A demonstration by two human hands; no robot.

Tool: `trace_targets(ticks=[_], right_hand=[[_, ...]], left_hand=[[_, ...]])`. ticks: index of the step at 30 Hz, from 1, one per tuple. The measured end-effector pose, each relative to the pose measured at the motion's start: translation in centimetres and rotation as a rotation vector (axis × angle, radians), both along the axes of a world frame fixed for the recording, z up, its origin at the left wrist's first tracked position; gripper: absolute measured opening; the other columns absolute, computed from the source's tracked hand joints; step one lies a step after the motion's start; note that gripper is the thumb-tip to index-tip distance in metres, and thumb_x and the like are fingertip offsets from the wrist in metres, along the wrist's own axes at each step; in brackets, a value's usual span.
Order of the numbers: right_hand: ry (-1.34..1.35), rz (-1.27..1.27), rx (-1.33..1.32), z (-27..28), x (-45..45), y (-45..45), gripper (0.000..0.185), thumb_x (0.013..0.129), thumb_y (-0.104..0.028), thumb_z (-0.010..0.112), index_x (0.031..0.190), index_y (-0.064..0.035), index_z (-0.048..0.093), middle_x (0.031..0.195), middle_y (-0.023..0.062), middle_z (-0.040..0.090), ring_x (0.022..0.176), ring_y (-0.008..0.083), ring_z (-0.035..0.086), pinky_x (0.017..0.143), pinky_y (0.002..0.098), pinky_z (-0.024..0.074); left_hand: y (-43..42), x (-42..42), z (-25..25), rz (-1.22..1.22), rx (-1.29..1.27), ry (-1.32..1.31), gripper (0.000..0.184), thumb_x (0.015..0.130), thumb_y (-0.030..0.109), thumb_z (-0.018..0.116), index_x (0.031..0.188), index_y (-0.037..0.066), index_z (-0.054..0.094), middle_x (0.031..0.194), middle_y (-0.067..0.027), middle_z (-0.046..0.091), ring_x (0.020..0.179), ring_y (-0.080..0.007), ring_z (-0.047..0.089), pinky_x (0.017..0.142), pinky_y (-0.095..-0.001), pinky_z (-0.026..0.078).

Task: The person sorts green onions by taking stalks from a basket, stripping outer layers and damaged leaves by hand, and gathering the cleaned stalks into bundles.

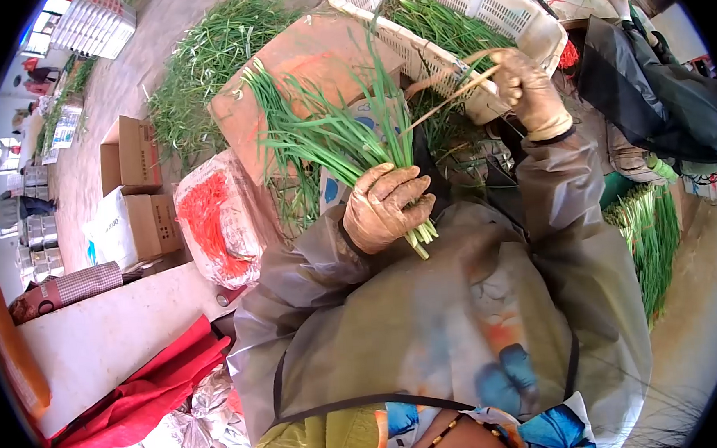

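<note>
A bunch of long green stalks (333, 143) fans out to the upper left from my left hand (389, 207), whose gloved fingers are wrapped round it near the pale cut ends. Up and to the right, my right hand (529, 92), also gloved, is closed on thin yellowish stems (457, 93) that slant down toward the bunch. Beneath the bunch lies a reddish board (303, 51) with loose green bits on it. Behind my right hand stands a white plastic crate (505, 5) holding more green stalks (445, 26).
Green stalks (209, 65) are heaped on the floor. Red ties (215, 224) lie on a packet at the left, near cardboard boxes (149, 224). Upright green bundles (651, 239) stand at the right, below a co-worker's dark apron (634, 96). Another person (25, 207) is far left.
</note>
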State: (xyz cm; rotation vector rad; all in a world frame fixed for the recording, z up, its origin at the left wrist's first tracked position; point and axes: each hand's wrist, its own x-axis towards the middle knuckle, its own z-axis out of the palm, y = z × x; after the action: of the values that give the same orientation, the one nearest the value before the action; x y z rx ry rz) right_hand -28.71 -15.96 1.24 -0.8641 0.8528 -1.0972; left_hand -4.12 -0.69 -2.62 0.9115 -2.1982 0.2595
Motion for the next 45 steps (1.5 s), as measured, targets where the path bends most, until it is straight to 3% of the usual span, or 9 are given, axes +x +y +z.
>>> trace_targets(ticks=[6, 10, 14, 18, 23, 30, 34, 39, 45], right_hand=[[-0.084, -0.286, 0.038, -2.5, -6.1, -1.4, 0.016, 0.085, -0.016, 0.057, 0.094, -0.004, 0.059, 0.056, -0.0057, 0.04, 0.044, 0.0038, 0.034, 0.038, 0.0183, 0.0275], [0.393, 0.085, 0.083, -6.9, -4.8, 1.2, 0.017, 0.084, -0.022, 0.054, 0.087, -0.0058, 0.06, 0.059, -0.0004, 0.052, 0.044, 0.0088, 0.042, 0.037, 0.0235, 0.0315], [1.595, 0.497, -0.436, -8.1, -1.6, 5.1, 0.015, 0.08, -0.013, 0.059, 0.087, -0.0017, 0.065, 0.084, 0.0091, 0.064, 0.079, 0.028, 0.059, 0.078, 0.0319, 0.0465], [0.753, 0.257, -0.097, -3.4, -0.4, 1.7, 0.03, 0.088, -0.028, 0.053, 0.102, -0.0033, 0.063, 0.088, 0.0039, 0.064, 0.063, 0.0044, 0.048, 0.057, 0.0182, 0.0392], [0.126, 0.522, -0.551, 2.5, 8.0, 4.0, 0.088, 0.072, -0.058, 0.061, 0.129, 0.0044, 0.036, 0.131, 0.0156, 0.041, 0.124, 0.0248, 0.037, 0.103, 0.0362, 0.0257], [0.341, 0.278, -0.406, -4.4, 18.0, 5.7, 0.053, 0.069, -0.013, 0.07, 0.116, -0.0006, 0.049, 0.101, 0.0117, 0.06, 0.093, 0.0206, 0.058, 0.081, 0.0306, 0.0452], [0.604, 0.388, -0.629, -9.0, 22.0, 2.2, 0.03, 0.076, -0.014, 0.061, 0.102, -0.0022, 0.053, 0.088, 0.0151, 0.061, 0.081, 0.0272, 0.059, 0.071, 0.0356, 0.0464], [0.852, 0.691, -0.823, -4.4, 24.5, 2.6, 0.064, 0.069, -0.017, 0.067, 0.124, -0.0049, 0.037, 0.104, 0.0236, 0.054, 0.096, 0.0358, 0.054, 0.081, 0.0405, 0.0437], [0.698, 0.621, -0.587, -9.9, 19.8, -1.5, 0.027, 0.08, -0.009, 0.059, 0.106, -0.0039, 0.058, 0.097, 0.0104, 0.061, 0.085, 0.0199, 0.059, 0.075, 0.0275, 0.0465]], left_hand=[[0.3, 0.2, -0.3, 0.001, 0.045, -0.019, 0.019, 0.06, 0.016, 0.067, 0.076, 0.025, 0.063, 0.096, 0.0079, 0.058, 0.099, -0.0121, 0.053, 0.086, -0.0334, 0.04], [0.1, 0.1, -0.8, 0.018, -0.005, 0.002, 0.016, 0.062, 0.015, 0.066, 0.074, 0.024, 0.061, 0.097, 0.0073, 0.058, 0.099, -0.0122, 0.053, 0.087, -0.0331, 0.04], [-0.4, 0.0, 0.9, -0.017, 0.086, -0.086, 0.019, 0.066, 0.016, 0.063, 0.083, 0.023, 0.059, 0.106, 0.0045, 0.057, 0.107, -0.0137, 0.051, 0.094, -0.0355, 0.039], [-2.0, -0.4, 3.7, -0.068, 0.135, -0.165, 0.018, 0.068, 0.017, 0.057, 0.085, 0.021, 0.059, 0.099, 0.0003, 0.058, 0.101, -0.0168, 0.054, 0.096, -0.0387, 0.04], [-5.2, 0.8, 6.7, -0.466, 0.3, 0.588, 0.018, 0.074, 0.016, 0.063, 0.091, 0.011, 0.061, 0.089, -0.0043, 0.06, 0.085, -0.0201, 0.058, 0.077, -0.0367, 0.049], [-8.9, 4.3, 8.3, -0.512, 0.758, 1.956, 0.033, 0.076, 0.005, 0.067, 0.106, 0.003, 0.052, 0.092, -0.0087, 0.061, 0.079, -0.0217, 0.061, 0.069, -0.0317, 0.052], [-10.0, 5.6, 0.5, 0.396, 0.474, 1.076, 0.05, 0.065, 0.001, 0.074, 0.109, 0.001, 0.052, 0.098, -0.0068, 0.059, 0.081, -0.016, 0.059, 0.072, -0.0272, 0.05], [-10.0, 15.7, 0.5, 0.278, 0.589, 1.622, 0.036, 0.067, -0.001, 0.068, 0.1, 0.004, 0.055, 0.083, -0.0045, 0.059, 0.065, -0.0149, 0.057, 0.057, -0.0266, 0.049], [-12.6, 29.3, -7.1, 0.332, 1.055, 1.84, 0.026, 0.071, 0.003, 0.065, 0.095, 0.004, 0.055, 0.075, -0.0075, 0.06, 0.057, -0.0165, 0.056, 0.047, -0.0257, 0.047]])
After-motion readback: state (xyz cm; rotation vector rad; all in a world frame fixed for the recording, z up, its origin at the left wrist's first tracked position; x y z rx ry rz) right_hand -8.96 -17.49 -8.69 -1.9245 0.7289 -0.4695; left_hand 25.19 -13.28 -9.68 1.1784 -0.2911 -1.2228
